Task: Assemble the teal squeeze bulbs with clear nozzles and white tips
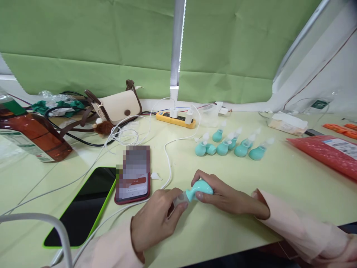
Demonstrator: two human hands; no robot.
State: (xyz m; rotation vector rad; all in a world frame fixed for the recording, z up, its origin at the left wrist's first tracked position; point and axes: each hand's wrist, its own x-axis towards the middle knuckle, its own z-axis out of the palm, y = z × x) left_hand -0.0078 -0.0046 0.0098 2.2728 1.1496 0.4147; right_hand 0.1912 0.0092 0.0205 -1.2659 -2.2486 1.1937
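Note:
Both hands are on one bulb nasal aspirator near the front of the table. The fingers of my right hand (pixel 210 188) wrap round its teal rubber bulb (pixel 205 187), which is pressed in slightly. My left hand (pixel 160 212) pinches the translucent nozzle (pixel 180 199) at the bulb's neck; the fingers partly cover it. Several more nasal aspirators (pixel 222 147) stand in a group beyond my right hand, most upright with clear nozzles pointing up. Among them a teal bulb (pixel 211 149) lies on its side.
To the left lie a red-cased phone (pixel 145 188), a green-edged phone (pixel 86 204) and white cables (pixel 168 160). Behind are a yellow power strip (pixel 175 120), a cream handbag (pixel 119 106) and a large brown bottle (pixel 36 134). A red bubble mailer (pixel 323 150) is at right.

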